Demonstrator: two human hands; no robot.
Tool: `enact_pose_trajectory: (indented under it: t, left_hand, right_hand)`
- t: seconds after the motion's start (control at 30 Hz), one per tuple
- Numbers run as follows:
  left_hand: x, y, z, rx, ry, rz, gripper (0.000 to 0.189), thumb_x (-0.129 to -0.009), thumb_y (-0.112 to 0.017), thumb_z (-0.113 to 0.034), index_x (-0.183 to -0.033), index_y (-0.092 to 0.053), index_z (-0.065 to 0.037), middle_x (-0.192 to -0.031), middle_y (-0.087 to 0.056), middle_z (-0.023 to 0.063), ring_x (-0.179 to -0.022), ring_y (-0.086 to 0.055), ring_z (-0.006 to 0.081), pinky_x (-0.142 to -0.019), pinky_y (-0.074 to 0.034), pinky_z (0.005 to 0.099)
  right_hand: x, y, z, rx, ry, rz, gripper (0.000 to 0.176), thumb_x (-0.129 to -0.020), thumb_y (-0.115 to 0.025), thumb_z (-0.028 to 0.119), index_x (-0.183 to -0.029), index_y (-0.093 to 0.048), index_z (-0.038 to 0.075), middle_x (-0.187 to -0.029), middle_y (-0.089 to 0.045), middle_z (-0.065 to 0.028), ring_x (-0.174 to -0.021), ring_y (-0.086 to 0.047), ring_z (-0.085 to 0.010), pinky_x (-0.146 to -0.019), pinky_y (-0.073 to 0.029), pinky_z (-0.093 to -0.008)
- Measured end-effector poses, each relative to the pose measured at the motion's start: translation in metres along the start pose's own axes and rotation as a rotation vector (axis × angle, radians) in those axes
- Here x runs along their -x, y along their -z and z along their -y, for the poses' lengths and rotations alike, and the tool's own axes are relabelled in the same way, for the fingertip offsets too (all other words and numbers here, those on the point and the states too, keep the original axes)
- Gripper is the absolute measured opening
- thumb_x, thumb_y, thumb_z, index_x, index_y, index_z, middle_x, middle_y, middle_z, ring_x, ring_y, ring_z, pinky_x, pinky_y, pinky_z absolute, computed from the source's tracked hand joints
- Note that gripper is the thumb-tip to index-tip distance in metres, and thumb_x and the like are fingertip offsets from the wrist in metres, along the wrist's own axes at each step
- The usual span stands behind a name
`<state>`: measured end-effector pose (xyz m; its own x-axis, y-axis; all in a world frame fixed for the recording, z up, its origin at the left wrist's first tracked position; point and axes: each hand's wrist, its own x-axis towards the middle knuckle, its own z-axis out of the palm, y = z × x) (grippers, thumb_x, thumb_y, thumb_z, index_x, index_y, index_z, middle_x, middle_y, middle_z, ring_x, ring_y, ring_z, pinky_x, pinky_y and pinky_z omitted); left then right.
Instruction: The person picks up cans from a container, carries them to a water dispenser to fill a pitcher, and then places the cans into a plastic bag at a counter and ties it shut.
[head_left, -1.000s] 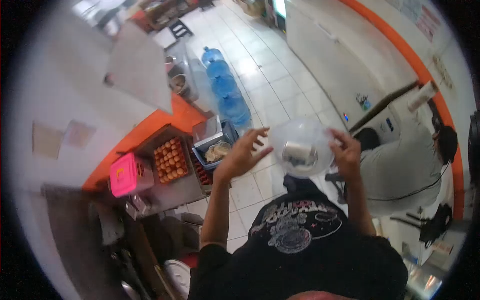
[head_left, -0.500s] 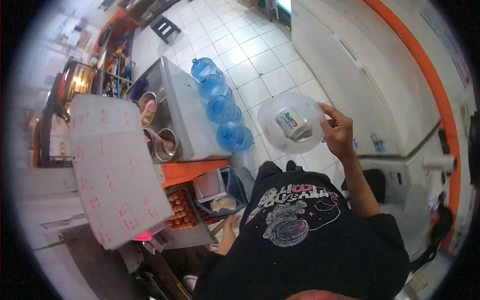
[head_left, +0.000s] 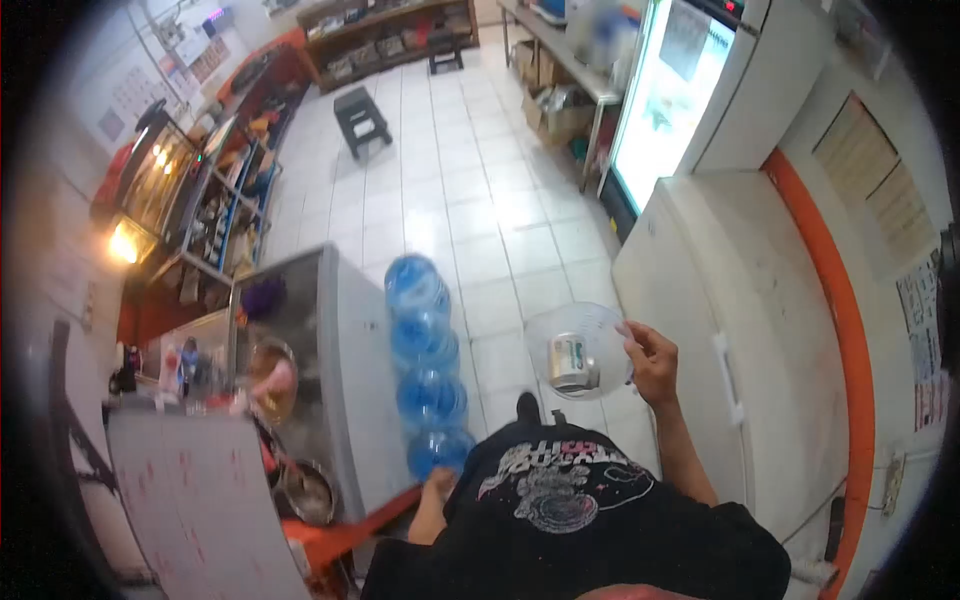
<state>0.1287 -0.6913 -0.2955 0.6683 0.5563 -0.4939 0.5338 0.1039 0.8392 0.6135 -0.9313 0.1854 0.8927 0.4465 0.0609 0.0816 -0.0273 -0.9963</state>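
Right hand (head_left: 654,368) gripping bowl (head_left: 604,328), apparent can (head_left: 568,361) blurred

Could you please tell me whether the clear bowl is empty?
Not empty: a can shows inside the bowl held by the right hand.

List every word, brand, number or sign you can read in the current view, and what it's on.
No text reads reliably.
Black shirt: large letters, distorted.
Can in the clear bowl: printed label, blurred.
Pale board: red writing, too faint.
Lit fridge: red display, too small.
Wall papers: print too small.
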Motion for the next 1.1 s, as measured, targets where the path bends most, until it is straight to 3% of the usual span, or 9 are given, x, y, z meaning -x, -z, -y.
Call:
enact_pose_trajectory:
  t: [0.1, 0.17, 0.3, 0.37, 0.57, 0.7, 0.8, 0.93, 1.1]
  left_hand:
    - [-0.225, 0.022, -0.199, -0.613, 0.136, 0.127, 0.047, -0.086, -0.064, -0.04, -0.112, -0.067, -0.001, -0.109, -0.069, 0.0235, -0.103, -0.065, 0.0382, -0.087, -0.051, 0.0464]
    - [-0.305, 0.011, -0.378, -0.761, -0.257, -0.028, 0.062, -0.089, -0.064, -0.044, -0.134, -0.053, -0.003, -0.12, -0.065, 0.0233, -0.114, -0.06, 0.0394, -0.1, -0.047, 0.0438]
    - [-0.355, -0.037, -0.655, -0.319, -0.467, 0.197, 0.055, -0.099, -0.056, -0.044, -0.136, -0.051, -0.004, -0.117, -0.066, 0.0195, -0.103, -0.066, 0.0288, -0.081, -0.055, 0.0376]
    - [-0.382, -0.064, -0.728, -0.223, -0.401, 0.426, 0.061, -0.099, -0.053, -0.049, -0.143, -0.045, -0.006, -0.115, -0.065, 0.0171, -0.092, -0.065, 0.0219, -0.076, -0.054, 0.0352]
    - [-0.481, -0.073, -0.812, -0.056, -0.153, 0.779, 0.072, -0.102, -0.05, -0.041, -0.152, -0.019, -0.001, -0.125, -0.06, 0.0175, -0.075, -0.071, 0.0245, -0.067, -0.061, 0.0344]
    - [-0.534, -0.012, -0.863, 0.134, -0.309, 0.486, 0.044, -0.101, -0.048, -0.021, -0.136, -0.048, 0.006, -0.126, -0.06, 0.0174, -0.078, -0.071, 0.0271, -0.067, -0.062, 0.037]
    - [-0.579, 0.029, -0.896, 0.191, -0.277, 0.278, 0.042, -0.101, -0.046, -0.017, -0.137, -0.043, 0.005, -0.123, -0.062, 0.0197, -0.078, -0.071, 0.0287, -0.066, -0.062, 0.0368]
    - [-0.664, 0.075, -0.935, 0.224, -0.264, 0.073, 0.038, -0.1, -0.046, -0.012, -0.135, -0.041, 0.003, -0.119, -0.063, 0.0228, -0.076, -0.071, 0.0282, -0.065, -0.062, 0.0375]
    - [-0.828, 0.111, -1.0, 0.157, -0.36, 0.098, 0.039, -0.1, -0.048, -0.016, -0.134, -0.04, 0.001, -0.11, -0.066, 0.0244, -0.071, -0.071, 0.0286, -0.058, -0.061, 0.0364]
  right_hand:
    - [-0.086, 0.02, -0.006, 0.05, 0.041, -0.047, 0.029, -0.091, -0.06, 0.002, -0.118, -0.064, -0.008, -0.102, -0.071, -0.0131, -0.065, -0.063, -0.0077, -0.047, -0.049, -0.0217]
    - [-0.137, 0.019, -0.005, 0.041, 0.052, -0.108, 0.029, -0.09, -0.061, 0.002, -0.117, -0.064, -0.008, -0.098, -0.071, -0.0126, -0.06, -0.063, -0.0084, -0.048, -0.049, -0.0213]
    - [-0.217, 0.0, -0.013, 0.18, 0.121, -0.257, 0.03, -0.089, -0.062, 0.001, -0.117, -0.064, -0.01, -0.098, -0.072, -0.016, -0.066, -0.065, -0.0105, -0.05, -0.05, -0.0215]
    - [-0.279, -0.005, -0.036, 0.092, -0.043, -0.24, 0.031, -0.088, -0.062, -0.001, -0.118, -0.064, -0.009, -0.111, -0.07, -0.0169, -0.095, -0.068, -0.0174, -0.075, -0.056, -0.0256]
    - [-0.47, -0.072, -0.043, 0.1, -0.013, -0.143, 0.03, -0.087, -0.062, 0.0, -0.117, -0.065, -0.006, -0.105, -0.071, -0.0185, -0.074, -0.069, -0.0136, -0.058, -0.053, -0.026]
    - [-0.604, -0.13, -0.015, 0.236, 0.167, 0.153, 0.029, -0.083, -0.065, 0.008, -0.109, -0.068, -0.004, -0.092, -0.072, -0.0175, -0.051, -0.06, -0.0113, -0.049, -0.048, -0.0291]
    - [-0.698, -0.183, 0.001, 0.151, 0.196, 0.303, 0.029, -0.085, -0.066, 0.012, -0.111, -0.066, -0.001, -0.093, -0.067, -0.0138, -0.057, -0.061, -0.0126, -0.051, -0.047, -0.0281]
    - [-0.814, -0.244, -0.025, 0.419, 0.48, 0.384, 0.04, -0.091, -0.064, 0.028, -0.12, -0.061, 0.001, -0.095, -0.064, -0.0213, -0.068, -0.062, -0.0348, -0.063, -0.05, -0.0442]
    - [-0.959, -0.292, -0.048, 0.418, 0.132, 0.586, 0.041, -0.094, -0.055, 0.021, -0.127, -0.054, -0.003, -0.072, -0.063, -0.0254, -0.068, -0.064, -0.0399, -0.064, -0.049, -0.0457]
